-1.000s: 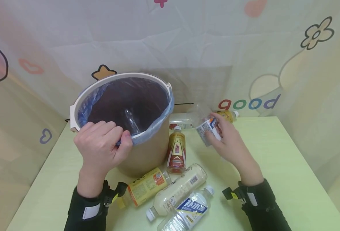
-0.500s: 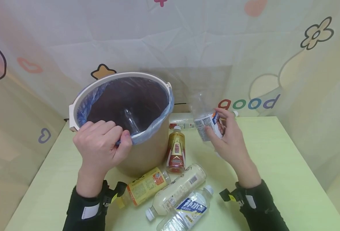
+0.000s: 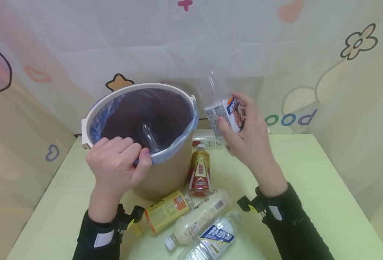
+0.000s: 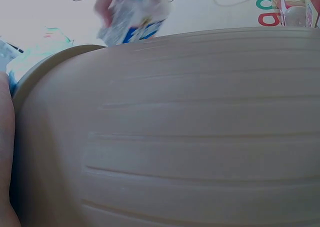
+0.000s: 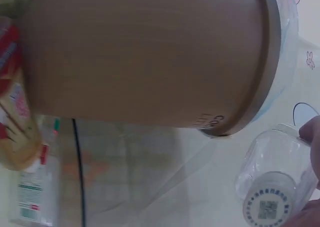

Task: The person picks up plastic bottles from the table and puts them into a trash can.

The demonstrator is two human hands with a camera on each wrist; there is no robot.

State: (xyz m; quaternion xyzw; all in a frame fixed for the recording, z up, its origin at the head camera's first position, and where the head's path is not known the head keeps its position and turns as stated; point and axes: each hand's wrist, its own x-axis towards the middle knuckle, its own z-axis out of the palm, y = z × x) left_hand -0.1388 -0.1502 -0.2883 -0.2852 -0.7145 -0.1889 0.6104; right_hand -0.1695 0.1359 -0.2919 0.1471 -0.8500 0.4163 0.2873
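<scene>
My left hand [image 3: 116, 166] grips the near rim of a beige trash bin [image 3: 165, 177], which is lined with a blue bag [image 3: 178, 144] and tilts toward me. In my right hand [image 3: 254, 144] is a clear plastic bottle [image 3: 222, 112] with a white, blue and orange label, raised off the table just right of the bin's rim. Fingers and thumb hold it around the label. The right wrist view shows its clear body and round cap [image 5: 270, 207] with a printed code. Inside the bin lies another clear bottle [image 3: 150, 139].
Beside the bin stands a red and gold bottle [image 3: 200, 173]. A yellow-labelled bottle [image 3: 168, 211], a cream bottle [image 3: 204, 216] and a blue-labelled clear bottle [image 3: 215, 238] lie in front. Another clear bottle [image 3: 207, 136] lies against the back cloth [image 3: 152, 61].
My right hand has lifted the clear bottle and carried it up and left toward the bin. The left hand has kept its grip on the rim.
</scene>
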